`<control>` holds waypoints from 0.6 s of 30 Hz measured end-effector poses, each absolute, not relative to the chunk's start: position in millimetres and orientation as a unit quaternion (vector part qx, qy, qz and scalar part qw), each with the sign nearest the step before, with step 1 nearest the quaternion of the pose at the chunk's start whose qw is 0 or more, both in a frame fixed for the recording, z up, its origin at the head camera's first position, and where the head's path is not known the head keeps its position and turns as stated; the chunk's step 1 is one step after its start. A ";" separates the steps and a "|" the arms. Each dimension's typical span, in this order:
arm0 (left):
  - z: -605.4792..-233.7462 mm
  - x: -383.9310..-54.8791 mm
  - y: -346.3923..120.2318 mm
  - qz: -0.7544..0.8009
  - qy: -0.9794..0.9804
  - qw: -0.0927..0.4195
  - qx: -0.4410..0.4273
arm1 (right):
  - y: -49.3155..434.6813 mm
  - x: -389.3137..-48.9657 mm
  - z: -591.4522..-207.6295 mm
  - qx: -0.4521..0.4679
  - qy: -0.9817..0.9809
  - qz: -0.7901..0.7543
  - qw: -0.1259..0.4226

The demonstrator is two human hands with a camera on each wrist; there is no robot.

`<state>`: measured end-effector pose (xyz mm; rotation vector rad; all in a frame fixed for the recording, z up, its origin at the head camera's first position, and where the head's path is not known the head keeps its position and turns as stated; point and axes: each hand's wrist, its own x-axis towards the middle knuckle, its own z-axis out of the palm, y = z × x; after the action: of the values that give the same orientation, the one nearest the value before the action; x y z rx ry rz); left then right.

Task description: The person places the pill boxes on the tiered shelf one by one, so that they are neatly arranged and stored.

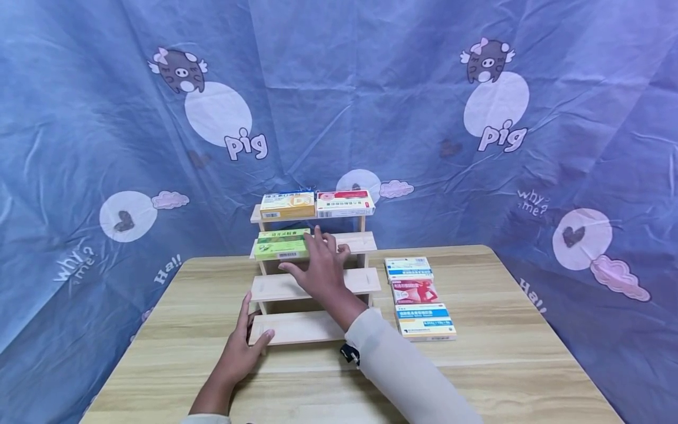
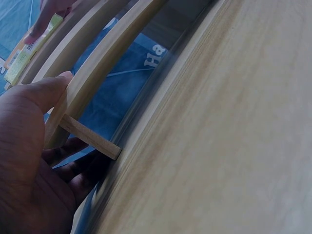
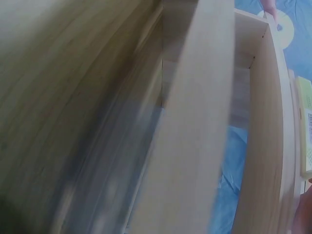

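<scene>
A pale wooden stepped rack (image 1: 312,285) stands on the table. My left hand (image 1: 238,350) holds the left end of its lowest step, thumb at the front edge and fingers round the side; the left wrist view shows this grip closely. My right hand (image 1: 323,265) reaches over the rack to the second step from the top. Its fingers are spread at the right end of a green medicine box (image 1: 281,244) lying on that step, the thumb low before the box's front. The right wrist view mostly shows rack boards, with the green box (image 3: 306,126) at the right edge.
The top step bears a yellow-and-white medicine box (image 1: 288,205) and a red-and-white one (image 1: 345,204). Right of the rack lie a blue-and-white box (image 1: 409,269), a red box (image 1: 415,291) and a larger blue-and-white box (image 1: 425,322). A blue printed curtain (image 1: 339,118) hangs behind.
</scene>
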<state>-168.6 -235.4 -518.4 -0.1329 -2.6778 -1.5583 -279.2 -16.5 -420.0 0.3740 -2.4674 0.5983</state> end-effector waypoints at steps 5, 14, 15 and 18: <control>-518.3 -170.1 -235.2 -0.499 -0.865 0.024 -0.046 | -7.0 -275.2 -420.6 0.146 -0.915 0.230 0.298; -518.4 -170.5 -235.8 -0.503 -0.863 0.017 -0.040 | 5.7 -262.3 -417.9 0.168 -0.895 0.275 0.310; -518.7 -170.3 -235.9 -0.505 -0.862 0.018 -0.041 | 7.3 -260.3 -418.1 0.171 -0.892 0.283 0.308; -519.4 -169.4 -235.9 -0.506 -0.861 0.020 -0.042 | 13.5 -253.6 -417.8 0.178 -0.886 0.304 0.301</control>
<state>-169.4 -235.9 -519.4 -0.1305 -2.6712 -1.5694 -253.6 13.5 -417.8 0.4720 -2.3509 0.8073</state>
